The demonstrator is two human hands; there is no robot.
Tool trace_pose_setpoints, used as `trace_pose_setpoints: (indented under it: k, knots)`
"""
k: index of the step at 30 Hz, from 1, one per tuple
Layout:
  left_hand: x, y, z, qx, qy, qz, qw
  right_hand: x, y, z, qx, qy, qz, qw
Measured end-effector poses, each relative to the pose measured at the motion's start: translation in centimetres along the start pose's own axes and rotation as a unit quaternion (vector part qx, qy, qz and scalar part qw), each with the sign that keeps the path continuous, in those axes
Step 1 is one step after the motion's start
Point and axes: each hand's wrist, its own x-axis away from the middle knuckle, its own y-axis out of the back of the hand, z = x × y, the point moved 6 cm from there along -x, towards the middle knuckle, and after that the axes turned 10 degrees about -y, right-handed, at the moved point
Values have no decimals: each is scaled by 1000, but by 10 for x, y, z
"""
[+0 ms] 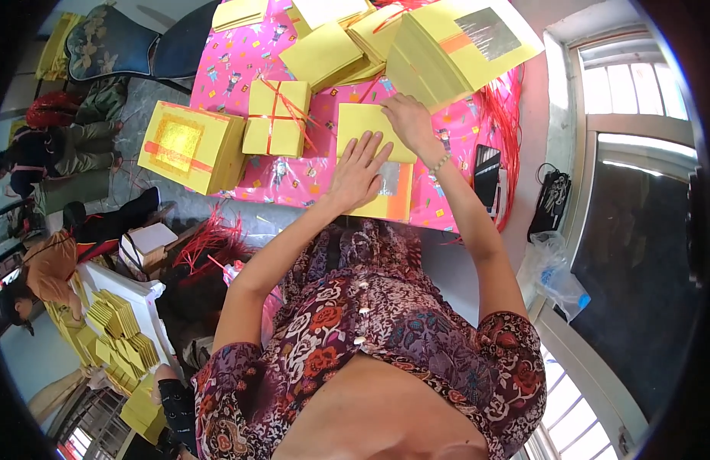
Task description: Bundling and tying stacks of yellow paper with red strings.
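The stack of yellow paper sheets (374, 146) you are working on lies on the pink patterned tablecloth (240, 73), close to the table's near edge, with a silver and orange panel showing at its near end. Your left hand (359, 172) lies flat on top of it, fingers spread and pressing down, closed on nothing. Your right hand (410, 121) sits at the far right corner of the same stack, fingers curled over the edge of the top sheets; whether it is pinching them or only touching them you cannot tell from this view. A bead bracelet (439, 165) rings your right wrist. Just to the left of the stack sits a yellow bundle tied with red string (277, 116), and further left, at the table's corner, a thicker yellow block with a gold square and an orange band (190, 146). Beyond your hands, loose piles of yellow sheets (332, 50) fan across the table, and a large tilted stack with a silver panel (462, 46) rises at the far right. Red strings (508, 115) trail down the right side, near a black device (486, 172) at the table's edge. On the floor to your left another person (44, 268) crouches beside more yellow paper stacks (121, 333).
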Motion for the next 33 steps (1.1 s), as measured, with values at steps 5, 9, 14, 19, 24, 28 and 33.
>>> trace_pose_setpoints:
  k: [5, 9, 14, 19, 24, 28, 33]
  knots:
    - [-1, 0, 1, 2, 2, -1, 1000, -1, 1, 1, 5, 2, 8, 1000]
    - [0, -2, 2, 5, 1, -5, 1000, 0, 2, 2, 10, -4, 11, 1000]
    - [1, -4, 3, 8, 3, -3, 1000, 1, -1, 0, 4, -1, 3, 1000]
    - [1, -8, 4, 14, 8, 14, 1000, 1, -1, -5, -19, -5, -4, 1000]
    - [3, -10, 7, 9, 11, 25, 1000, 25, 35, 19, -26, 21, -174, 984]
    - [4, -9, 6, 8, 9, 24, 1000, 77, 28, 19, -113, -60, -41, 991]
    - [2, -11, 4, 8, 5, 38, 999, 104, 8, 6, -98, -17, -27, 995]
